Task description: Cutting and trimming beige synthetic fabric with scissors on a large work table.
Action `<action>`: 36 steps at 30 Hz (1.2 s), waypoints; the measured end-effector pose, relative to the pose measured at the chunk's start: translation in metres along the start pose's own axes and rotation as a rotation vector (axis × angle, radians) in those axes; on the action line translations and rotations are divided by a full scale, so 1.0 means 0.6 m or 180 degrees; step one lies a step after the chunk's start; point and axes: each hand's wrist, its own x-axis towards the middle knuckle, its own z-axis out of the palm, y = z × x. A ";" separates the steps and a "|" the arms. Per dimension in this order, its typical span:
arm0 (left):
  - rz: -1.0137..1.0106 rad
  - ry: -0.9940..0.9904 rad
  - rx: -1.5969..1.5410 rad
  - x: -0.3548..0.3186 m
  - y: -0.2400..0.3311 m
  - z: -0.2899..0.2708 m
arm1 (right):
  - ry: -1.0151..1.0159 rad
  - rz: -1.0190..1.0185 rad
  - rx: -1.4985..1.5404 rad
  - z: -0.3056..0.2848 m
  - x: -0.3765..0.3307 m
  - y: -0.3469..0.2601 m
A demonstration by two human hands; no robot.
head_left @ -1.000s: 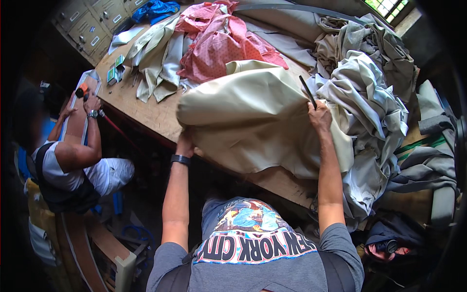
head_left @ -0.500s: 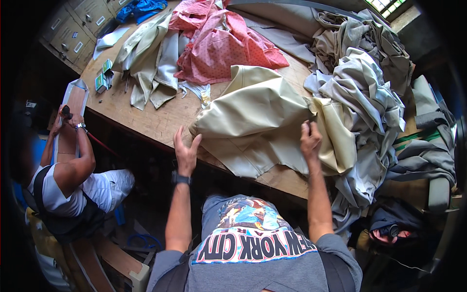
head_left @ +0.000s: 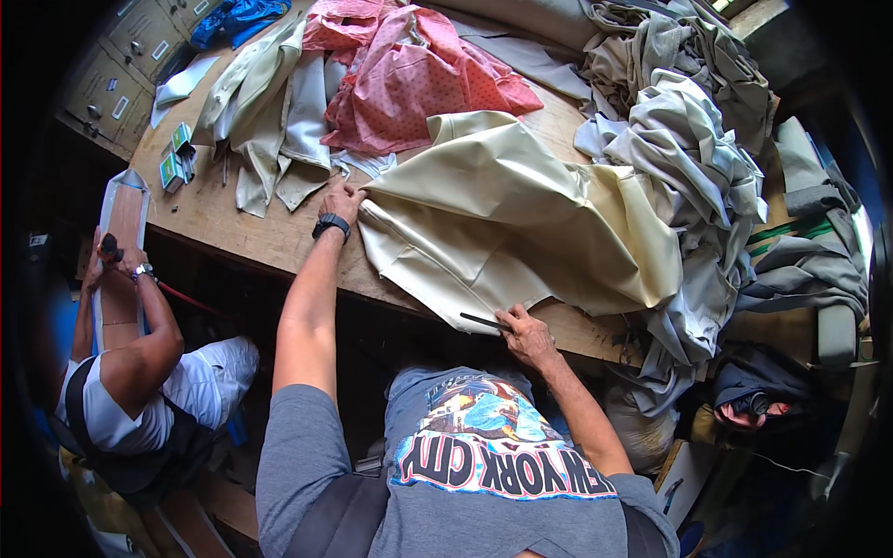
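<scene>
A large sheet of cream vinyl-like material [head_left: 521, 219], creased and seamed, spreads over the near edge of the wooden table. At its left corner, my left hand [head_left: 342, 199] is closed with the fingers pinching the edge. My right hand [head_left: 531, 338] grips a slim, dark, stick-like tool [head_left: 486, 324] beside the sheet's lower edge, near the table's front. The tool's exact kind cannot be made out.
Pink dotted cloth [head_left: 409, 84] and more cream pieces [head_left: 263, 121] lie across the wooden table [head_left: 223, 209]. Grey fabric [head_left: 693, 158] heaps up at right. Small green boxes [head_left: 175, 158] stand at left. A co-worker [head_left: 139, 372] handles a long board [head_left: 123, 232] at far left.
My left hand has moved up and closed on the sheet's left corner. My right hand has come down and left to its lower edge. The cream sheet lies more spread out.
</scene>
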 end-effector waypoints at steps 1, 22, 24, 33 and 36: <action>-0.0198 0.0136 -0.0187 -0.010 -0.005 0.019 | -0.0023 0.0027 -0.0012 0.000 -0.003 0.000; 0.2568 -0.1166 -0.0396 -0.521 0.223 0.175 | 0.0312 0.2167 0.2086 0.040 -0.090 0.035; 0.2582 -0.1156 -0.0226 -0.527 0.212 0.195 | 0.0326 0.2008 0.2107 0.055 -0.098 0.042; 0.2010 -0.1061 -0.0421 -0.555 0.217 0.180 | 0.0007 0.1554 0.2561 0.074 -0.085 0.029; 0.1977 -0.0958 -0.0335 -0.559 0.226 0.185 | -0.0049 0.1556 0.2779 0.093 -0.085 0.040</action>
